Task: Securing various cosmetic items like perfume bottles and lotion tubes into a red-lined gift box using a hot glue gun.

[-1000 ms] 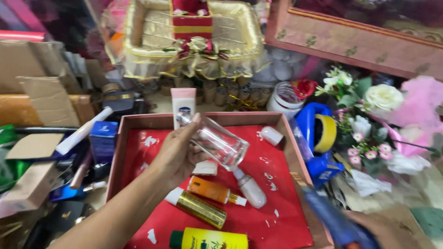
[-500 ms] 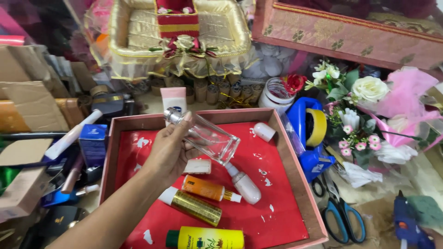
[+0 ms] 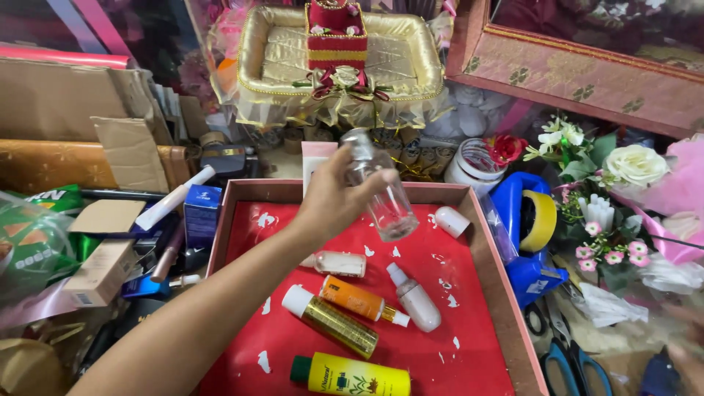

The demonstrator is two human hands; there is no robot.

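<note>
Left hand gripped a clear bottle by its neck and shoulder, holding it tilted above the far end of the red-lined tray. Bottle looked empty, so probably light; smooth, hard wall likely slippery and possibly breakable. Best hold judged around the body. Below lay a gold tube, an orange bottle and a yellow bottle. Right hand out of view.

Clear glass bottle, empty, tilted, held above red-lined box.
</note>
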